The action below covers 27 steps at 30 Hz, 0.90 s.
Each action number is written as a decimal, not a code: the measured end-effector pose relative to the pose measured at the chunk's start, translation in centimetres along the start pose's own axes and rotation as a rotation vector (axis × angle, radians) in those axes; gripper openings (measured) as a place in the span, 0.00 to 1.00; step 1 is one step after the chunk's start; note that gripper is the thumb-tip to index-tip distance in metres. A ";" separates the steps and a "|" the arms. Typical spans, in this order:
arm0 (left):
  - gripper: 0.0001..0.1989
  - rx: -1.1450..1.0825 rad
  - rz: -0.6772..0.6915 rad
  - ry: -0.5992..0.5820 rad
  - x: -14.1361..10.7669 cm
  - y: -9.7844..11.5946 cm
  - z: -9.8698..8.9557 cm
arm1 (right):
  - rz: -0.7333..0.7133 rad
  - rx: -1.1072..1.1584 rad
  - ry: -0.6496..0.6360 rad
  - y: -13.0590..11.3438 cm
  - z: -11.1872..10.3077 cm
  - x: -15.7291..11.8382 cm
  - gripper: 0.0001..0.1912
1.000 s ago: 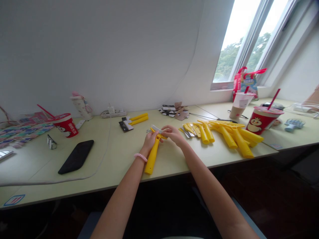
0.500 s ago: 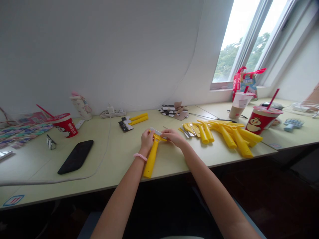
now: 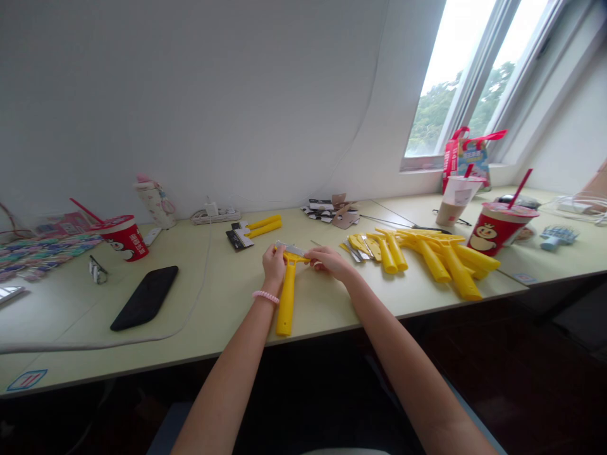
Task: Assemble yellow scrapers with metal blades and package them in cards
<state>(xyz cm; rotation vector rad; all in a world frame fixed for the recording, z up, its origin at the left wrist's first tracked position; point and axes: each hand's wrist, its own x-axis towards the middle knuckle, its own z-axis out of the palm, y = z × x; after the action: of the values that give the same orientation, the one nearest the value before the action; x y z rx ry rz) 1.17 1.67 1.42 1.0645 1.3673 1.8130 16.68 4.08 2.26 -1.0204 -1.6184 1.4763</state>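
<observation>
Yellow plastic scraper (image 3: pixel 287 303) sits at the centre of my view, over the pale green desk (image 3: pixel 199 328), its long handle pointing back toward the person and its crosswise head up between both hands. Just now the handle has swung straighter, and the head has slid a little toward the left. The left hand (image 3: pixel 274 265), with a pink hair tie (image 3: pixel 265 297) on the wrist, is up at the head, its fingers curled closed around the near side. The right hand (image 3: pixel 329 262) reaches across from the other side, its fingers (image 3: pixel 315 254) pressed together and pinching the far end of the head. Along the top lies a pale metal-looking strip (image 3: pixel 290 249), which has moved left along with the head.

To the right, a heap of yellow scrapers (image 3: pixel 436 262) lies untouched, and a carded pair of yellow handles (image 3: pixel 253 230) sits beyond the hands. From up here, the fingers hide where the strip meets the head, so I can't tell whether it's seated or loose. The left thumb is hard to make out too.
</observation>
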 end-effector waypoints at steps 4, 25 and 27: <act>0.10 -0.008 0.016 -0.016 0.0 -0.2 0.2 | -0.038 -0.064 0.044 0.0 0.0 0.0 0.09; 0.12 0.028 -0.046 0.013 0.2 -1.0 0.1 | -0.042 -0.185 0.148 0.2 0.3 0.0 0.11; 0.12 0.053 -0.046 0.033 0.2 -0.9 0.0 | -0.065 -0.247 0.185 0.1 0.3 -0.1 0.13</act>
<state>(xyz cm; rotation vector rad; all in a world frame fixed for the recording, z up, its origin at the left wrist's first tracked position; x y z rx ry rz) 1.08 2.08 0.58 1.0258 1.4546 1.7773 16.42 3.87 2.18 -1.1905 -1.7095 1.1235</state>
